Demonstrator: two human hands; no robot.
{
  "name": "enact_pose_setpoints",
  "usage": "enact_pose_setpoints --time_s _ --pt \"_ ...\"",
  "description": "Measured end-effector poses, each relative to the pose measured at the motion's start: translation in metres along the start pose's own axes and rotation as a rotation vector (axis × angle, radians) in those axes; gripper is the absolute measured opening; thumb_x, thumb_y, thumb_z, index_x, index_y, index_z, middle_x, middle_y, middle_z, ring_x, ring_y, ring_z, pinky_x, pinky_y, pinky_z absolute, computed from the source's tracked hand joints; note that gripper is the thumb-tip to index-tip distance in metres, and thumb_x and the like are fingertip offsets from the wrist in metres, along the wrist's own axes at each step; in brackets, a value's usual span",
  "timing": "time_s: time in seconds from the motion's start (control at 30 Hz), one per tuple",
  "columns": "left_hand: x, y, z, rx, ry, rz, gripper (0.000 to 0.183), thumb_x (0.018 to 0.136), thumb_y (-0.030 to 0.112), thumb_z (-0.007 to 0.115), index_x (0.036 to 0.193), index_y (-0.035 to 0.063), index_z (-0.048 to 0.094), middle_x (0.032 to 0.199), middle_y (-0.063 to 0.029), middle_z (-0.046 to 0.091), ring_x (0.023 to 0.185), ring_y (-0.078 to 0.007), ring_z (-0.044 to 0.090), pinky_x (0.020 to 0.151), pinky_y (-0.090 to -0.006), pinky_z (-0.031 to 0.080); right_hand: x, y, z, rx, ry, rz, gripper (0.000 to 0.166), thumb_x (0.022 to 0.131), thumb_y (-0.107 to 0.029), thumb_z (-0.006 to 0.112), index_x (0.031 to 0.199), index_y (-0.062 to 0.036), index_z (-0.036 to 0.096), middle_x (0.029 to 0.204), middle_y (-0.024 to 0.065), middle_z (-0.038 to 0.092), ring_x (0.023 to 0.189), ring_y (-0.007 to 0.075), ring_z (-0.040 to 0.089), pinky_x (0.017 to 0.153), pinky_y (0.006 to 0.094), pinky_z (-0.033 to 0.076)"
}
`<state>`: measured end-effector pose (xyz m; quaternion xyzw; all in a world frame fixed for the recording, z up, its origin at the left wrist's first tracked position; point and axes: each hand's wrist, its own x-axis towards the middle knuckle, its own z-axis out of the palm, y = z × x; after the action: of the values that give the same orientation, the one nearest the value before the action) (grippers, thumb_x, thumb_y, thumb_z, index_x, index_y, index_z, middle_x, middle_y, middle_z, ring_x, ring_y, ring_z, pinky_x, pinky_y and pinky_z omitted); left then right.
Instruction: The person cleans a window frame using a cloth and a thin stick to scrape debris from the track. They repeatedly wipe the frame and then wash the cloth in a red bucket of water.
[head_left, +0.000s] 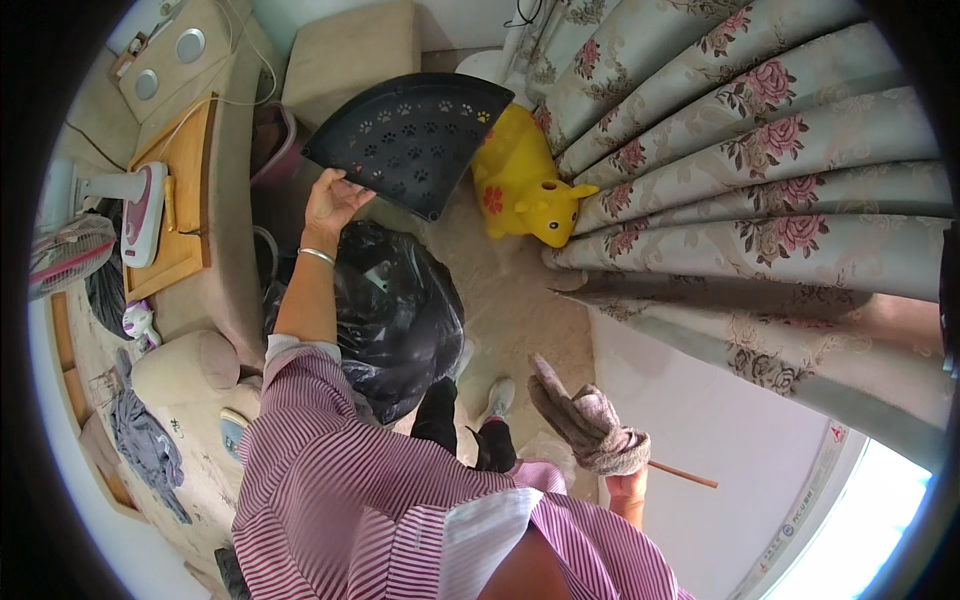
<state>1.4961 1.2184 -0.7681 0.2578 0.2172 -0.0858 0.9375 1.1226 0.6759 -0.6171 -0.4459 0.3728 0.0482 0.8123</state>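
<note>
At the upper middle, my left hand grips the lower left edge of a black quarter-round plastic panel with paw-print cutouts, held up above the floor. At the lower right, my right hand is largely hidden behind a bundled grey-brown cloth, which it holds. A thin brown stick pokes out to the right of the cloth. Under my left forearm lies a large black plastic bag. Just right of the panel stands a yellow inflatable animal toy, partly covered by the panel.
Floral curtains fill the right side. On the left, a sofa carries a wooden board with a white and purple clothes iron; a fan is beside it. A pink-rimmed tub stands behind the bag. A beige ottoman is farther back.
</note>
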Motion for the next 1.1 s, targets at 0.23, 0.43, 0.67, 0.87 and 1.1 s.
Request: enact_pose_setpoints --time_s 0.23,0.43,0.67,0.87,1.1 --pt "0.023 0.019 -0.012 0.076 0.005 0.015 0.006 0.078 0.015 0.059 0.079 0.0105 0.055 0.098 -0.0108 0.059 0.081 -0.0277 0.055 0.089 -0.0490 0.045 0.003 0.008 -0.012 -0.046 -0.001 0.023 0.048 0.087 -0.038 0.062 0.122 -0.0059 0.055 0.121 0.0098 0.059 0.113 0.0273 0.055 0.101 0.0436 0.042" --pt "0.007 0.040 -0.001 0.150 0.020 0.037 0.007 0.079 0.014 0.062 0.077 0.0109 0.057 0.096 -0.0119 0.062 0.083 -0.0298 0.057 0.080 -0.0450 0.048 0.005 0.008 -0.006 -0.038 -0.012 0.052 0.050 0.085 -0.038 0.065 0.121 -0.0057 0.055 0.119 0.0100 0.060 0.112 0.0268 0.056 0.099 0.0435 0.044" --pt "-0.086 0.077 0.091 0.192 -0.068 0.197 0.019 0.080 0.009 0.057 0.098 0.0059 0.059 0.110 -0.0147 0.062 0.103 -0.0311 0.059 0.090 -0.0473 0.048 0.000 0.008 -0.008 -0.026 -0.069 -0.011 0.043 0.087 -0.033 0.062 0.118 -0.0042 0.056 0.115 0.0105 0.061 0.109 0.0263 0.057 0.096 0.0420 0.046" --pt "-0.213 0.094 0.170 0.181 -0.163 0.308 0.033 0.081 0.006 0.054 0.114 0.0062 0.054 0.120 -0.0154 0.058 0.112 -0.0295 0.054 0.097 -0.0512 0.042 -0.025 0.007 -0.028 0.020 -0.095 -0.063 0.040 0.088 -0.030 0.060 0.118 -0.0045 0.055 0.114 0.0100 0.061 0.108 0.0260 0.057 0.095 0.0420 0.047" --pt "-0.369 0.064 0.224 0.214 -0.369 0.254 0.039 0.082 0.011 0.055 0.118 -0.0010 0.051 0.122 -0.0174 0.057 0.116 -0.0317 0.050 0.102 -0.0504 0.037 -0.093 0.030 -0.116 0.096 -0.220 -0.180 0.040 0.091 -0.035 0.056 0.118 -0.0060 0.056 0.116 0.0091 0.061 0.110 0.0252 0.056 0.098 0.0422 0.045"
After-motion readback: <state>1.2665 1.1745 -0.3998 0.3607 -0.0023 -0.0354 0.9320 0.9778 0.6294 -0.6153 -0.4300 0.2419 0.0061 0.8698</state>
